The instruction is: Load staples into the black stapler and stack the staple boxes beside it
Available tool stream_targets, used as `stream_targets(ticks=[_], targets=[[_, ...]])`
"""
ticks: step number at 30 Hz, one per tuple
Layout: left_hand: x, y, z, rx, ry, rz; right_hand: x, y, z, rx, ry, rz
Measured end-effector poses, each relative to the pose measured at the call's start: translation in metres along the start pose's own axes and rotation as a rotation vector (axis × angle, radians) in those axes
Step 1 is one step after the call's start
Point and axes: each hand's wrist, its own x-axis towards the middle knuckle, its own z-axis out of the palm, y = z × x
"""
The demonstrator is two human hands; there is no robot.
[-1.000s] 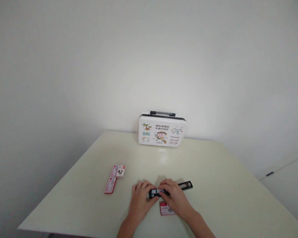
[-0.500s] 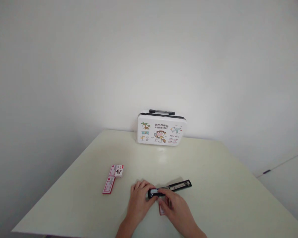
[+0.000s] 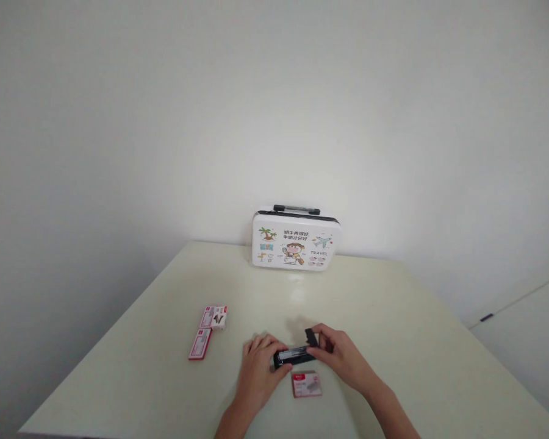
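A black stapler [image 3: 295, 355] lies on the cream table [image 3: 393, 341] near its front edge. My left hand [image 3: 258, 369] rests on the table and holds the stapler's left end. My right hand [image 3: 341, 356] grips the stapler's top arm [image 3: 312, 337], which is folded up and over toward the left. A small red staple box [image 3: 307, 384] lies open just in front of the stapler, between my wrists.
Two more red-and-white staple boxes [image 3: 215, 317] [image 3: 200, 343] lie to the left. A white mini suitcase [image 3: 295, 239] with cartoon prints and a black handle stands against the wall at the table's back edge.
My right hand moved from the stapler's middle to its far end and swung the long top arm up and back over the base. The red box in front is now uncovered.
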Motion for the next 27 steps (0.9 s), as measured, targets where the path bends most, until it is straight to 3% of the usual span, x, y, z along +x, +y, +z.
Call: stream_targets(ticks=[3,9,14,16,18,20,23,27], targets=[[0.000,0.001,0.001,-0.006,0.012,0.002,0.011,-0.013,0.010,-0.168,-0.083,-0.040],[-0.001,-0.007,0.002,-0.038,0.059,0.006,0.013,-0.012,0.042,-0.313,-0.016,0.004],[-0.012,0.008,0.001,-0.097,0.111,0.034,0.008,0.001,0.035,-0.336,0.066,0.069],[-0.018,0.026,0.004,-0.119,0.009,0.154,0.007,0.012,0.025,-0.328,0.111,0.112],[-0.022,0.041,0.007,-0.118,-0.170,0.323,0.007,0.025,0.016,-0.308,0.158,0.153],[-0.024,0.045,0.004,-0.092,-0.302,0.409,0.004,0.039,0.011,-0.267,0.196,0.191],[-0.024,0.026,-0.008,-0.019,-0.274,0.251,-0.007,0.056,0.013,-0.173,0.246,0.237],[-0.021,-0.006,-0.020,0.065,-0.171,0.008,-0.028,0.062,0.036,-0.027,0.292,0.263]])
